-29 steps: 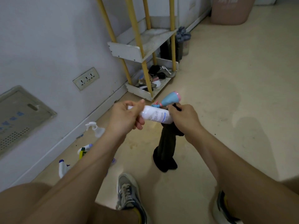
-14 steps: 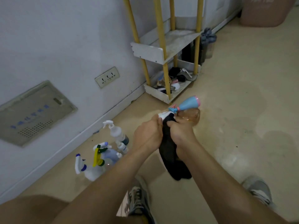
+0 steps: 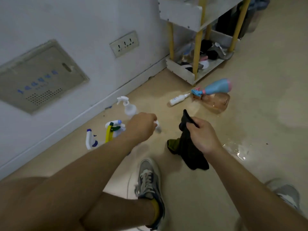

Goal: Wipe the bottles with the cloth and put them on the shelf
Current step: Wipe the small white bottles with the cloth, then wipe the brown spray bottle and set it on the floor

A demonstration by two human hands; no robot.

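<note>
My right hand [image 3: 203, 135] grips a dark cloth [image 3: 190, 150] that hangs down to the floor. The curled fingers of my left hand [image 3: 141, 125] close on the top of a small white bottle [image 3: 158, 128] standing on the floor. Farther off, a white squeeze bottle [image 3: 179, 99] lies on its side. Next to it lie a blue spray bottle [image 3: 215, 87] and an amber bottle [image 3: 215, 102]. The shelf [image 3: 181, 15] with yellow posts stands at the back right, against the wall.
A clear spray bottle [image 3: 129, 106] and a cluster of white spray bottles [image 3: 93, 139] stand by the wall at my left. The shelf's bottom tray [image 3: 180, 71] holds clutter. There is a wet patch [image 3: 238, 147] on the floor at right. My shoes [image 3: 149, 177] are below my hands.
The white squeeze bottle has left my hands and now lies on the floor. My hands have parted, the left dropping to the small white bottle. The view has tilted down and to the left.
</note>
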